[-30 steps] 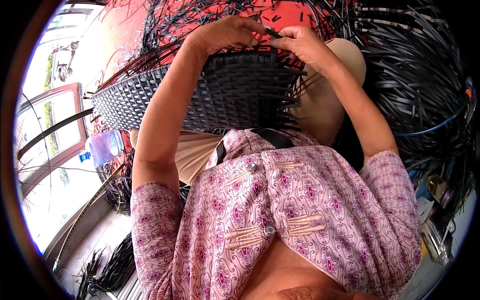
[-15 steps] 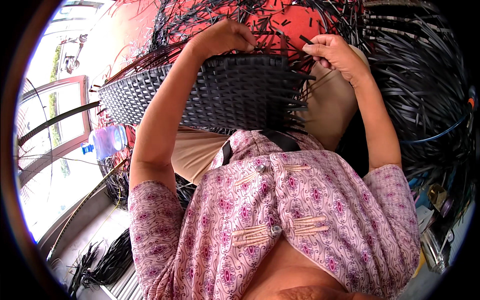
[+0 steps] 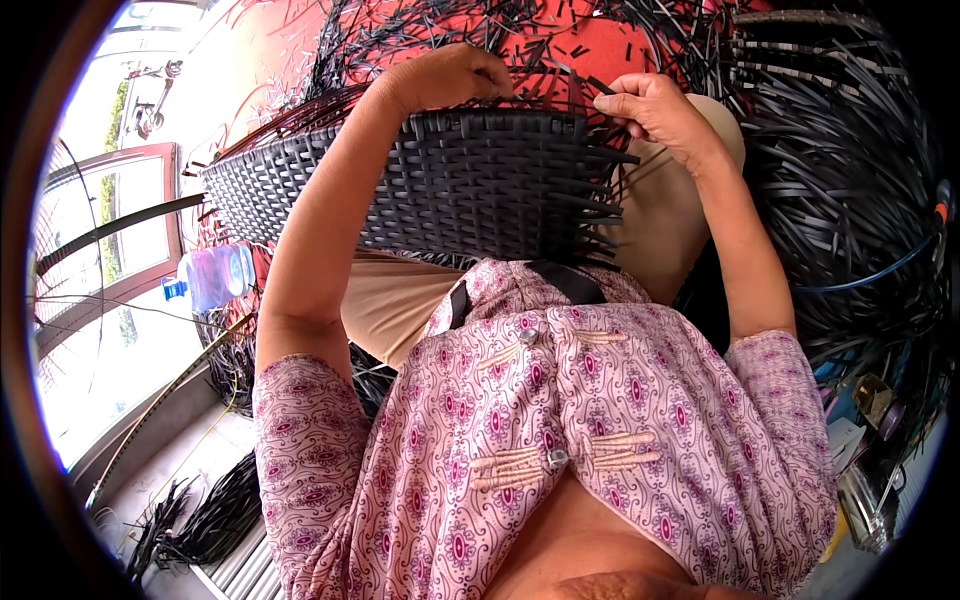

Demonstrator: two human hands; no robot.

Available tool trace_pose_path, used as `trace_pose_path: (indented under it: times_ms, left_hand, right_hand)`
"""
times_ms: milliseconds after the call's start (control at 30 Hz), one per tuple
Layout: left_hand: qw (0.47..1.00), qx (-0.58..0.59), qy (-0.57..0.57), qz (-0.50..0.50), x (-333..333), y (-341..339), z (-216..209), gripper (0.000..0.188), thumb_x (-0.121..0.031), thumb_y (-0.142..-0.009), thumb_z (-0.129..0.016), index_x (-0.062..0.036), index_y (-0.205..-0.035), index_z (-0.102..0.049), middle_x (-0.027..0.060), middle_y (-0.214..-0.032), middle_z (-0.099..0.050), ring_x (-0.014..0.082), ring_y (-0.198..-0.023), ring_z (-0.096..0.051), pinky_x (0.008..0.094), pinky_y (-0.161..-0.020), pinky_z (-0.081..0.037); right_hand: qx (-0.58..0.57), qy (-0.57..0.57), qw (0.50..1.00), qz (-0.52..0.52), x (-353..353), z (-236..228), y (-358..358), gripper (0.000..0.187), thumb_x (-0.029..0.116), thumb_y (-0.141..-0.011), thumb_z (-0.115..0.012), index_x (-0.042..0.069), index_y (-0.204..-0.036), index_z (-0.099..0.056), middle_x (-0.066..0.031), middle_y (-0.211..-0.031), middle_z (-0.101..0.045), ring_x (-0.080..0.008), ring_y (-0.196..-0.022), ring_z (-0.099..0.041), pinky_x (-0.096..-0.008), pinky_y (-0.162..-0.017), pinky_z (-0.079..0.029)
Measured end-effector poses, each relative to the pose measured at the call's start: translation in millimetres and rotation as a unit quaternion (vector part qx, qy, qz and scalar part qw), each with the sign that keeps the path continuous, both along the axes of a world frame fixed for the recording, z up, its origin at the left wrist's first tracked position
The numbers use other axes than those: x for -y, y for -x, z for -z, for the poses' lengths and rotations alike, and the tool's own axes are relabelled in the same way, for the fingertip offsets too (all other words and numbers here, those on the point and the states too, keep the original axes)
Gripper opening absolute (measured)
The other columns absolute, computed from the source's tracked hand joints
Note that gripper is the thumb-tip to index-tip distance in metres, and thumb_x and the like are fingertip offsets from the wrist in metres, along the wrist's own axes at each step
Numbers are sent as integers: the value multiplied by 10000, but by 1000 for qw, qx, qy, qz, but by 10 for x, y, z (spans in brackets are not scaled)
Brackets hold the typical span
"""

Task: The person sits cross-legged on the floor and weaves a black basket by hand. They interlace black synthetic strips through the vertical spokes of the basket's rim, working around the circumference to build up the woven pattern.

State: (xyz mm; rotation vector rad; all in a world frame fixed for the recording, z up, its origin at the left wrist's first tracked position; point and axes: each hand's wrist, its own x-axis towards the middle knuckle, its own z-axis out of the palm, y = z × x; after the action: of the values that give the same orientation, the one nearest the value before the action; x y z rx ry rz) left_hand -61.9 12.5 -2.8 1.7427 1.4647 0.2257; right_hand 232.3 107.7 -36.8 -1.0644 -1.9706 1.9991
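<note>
Panel (image 3: pixel 480 180) mostly woven, ends (image 3: pixel 612 156) left loose; strip (image 3: pixel 600 87) pinched by right hand (image 3: pixel 656 117); grip of left hand (image 3: pixel 448 78) cannot be told.

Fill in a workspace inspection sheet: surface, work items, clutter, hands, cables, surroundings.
Surface: red floor, strewn with dark scraps.
Work items: black woven piece, loose strip ends jutting from its right side.
Clutter: heap of black strips at right.
Hands: left hand curled near the woven piece's far edge, grip unclear; right hand pinching a dark strip.
Cables: blue line at the heap, cord or tube unclear.
Surroundings: clear bottle, reddish frame, scooter at left.
</note>
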Motion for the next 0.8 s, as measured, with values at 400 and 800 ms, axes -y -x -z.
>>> trace_pose_path:
  times_ms: [400, 800]
  left_hand:
    - [967, 162, 83, -176, 51, 179, 67, 290, -22, -839, -637, -15, -1115, -727, 36, -950, -716, 89, -866, -642, 256, -808, -515]
    - [991, -92, 69, -72, 171, 200, -129, 243, -189, -871, -653, -56, -1037, -772, 38, -912, -749, 136, -834, -670, 297, -781, -529]
  right_hand:
    - [31, 24, 998, 42, 66, 57, -119, 224, 287, -906, -744, 66, -886, -716, 31, -720, -622, -26, -554, -509, -205, -482, -387]
    - [0, -2, 999, 36, 40, -17, -20, 221, 269, -890, -765, 54, -886, -713, 49, -712, -590, -21, -575, -479, -197, -497, -377]
